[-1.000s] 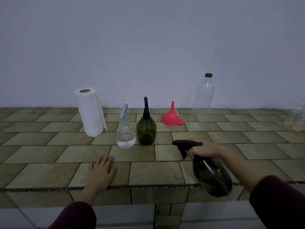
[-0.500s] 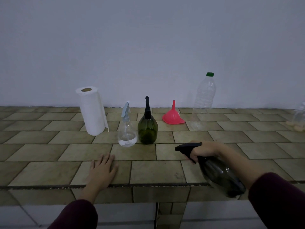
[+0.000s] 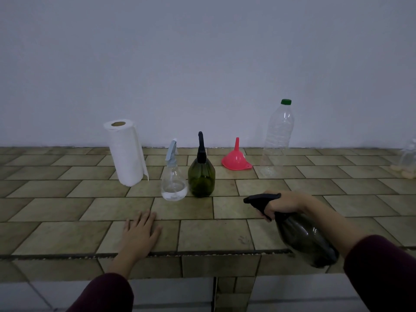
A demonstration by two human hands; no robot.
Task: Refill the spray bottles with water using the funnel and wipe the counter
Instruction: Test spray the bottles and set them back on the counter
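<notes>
The dark spray bottle (image 3: pixel 304 239) was held tilted in the air over the near edge of the tiled table (image 3: pixel 67 233), its black trigger head (image 3: pixel 262 200) pointing left and its body slanting down toward the person. The right hand (image 3: pixel 284 203) gripped it at the neck, fingers (image 3: pixel 269 216) curled round below the trigger head, and the head looked screwed on. No water level could be made out through the dark plastic. The left hand (image 3: pixel 140 233) lay flat on the table near its front edge, fingers straight and holding nothing. Farther back, the clear spray bottle (image 3: pixel 173 181) with a pale blue trigger stood upright just beside the green spray bottle (image 3: pixel 202 176), both capped; the clear one showed only a little liquid at the bottom. The pink funnel (image 3: pixel 236 159) sat mouth-down behind them, untouched, and the tall clear water bottle (image 3: pixel 278 136) with a green cap stood closed to its right, its contents hard to judge. The paper towel roll (image 3: pixel 125 152) stood at the left, one sheet hanging loose. By this layout the job seemed barely begun: no bottle opened, no funnel placed, nothing poured, no wiping yet.
</notes>
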